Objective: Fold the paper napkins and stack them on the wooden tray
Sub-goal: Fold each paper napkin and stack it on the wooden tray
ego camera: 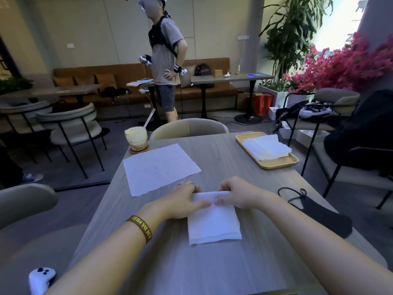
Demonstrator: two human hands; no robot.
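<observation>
A folded white napkin [214, 222] lies on the grey table [223, 162] in front of me. My left hand [185, 201] and my right hand [236, 194] both pinch its far edge, thumbs meeting on top. An unfolded napkin [159, 167] lies flat further back on the left. At the far right corner of the table stands the wooden tray [276, 163] with a stack of folded napkins [266, 146] on it.
A glass drink with a straw [136, 138] stands on a coaster at the far left corner. A black face mask [319, 211] lies on the right side of the table. Chairs surround the table; a person stands beyond it.
</observation>
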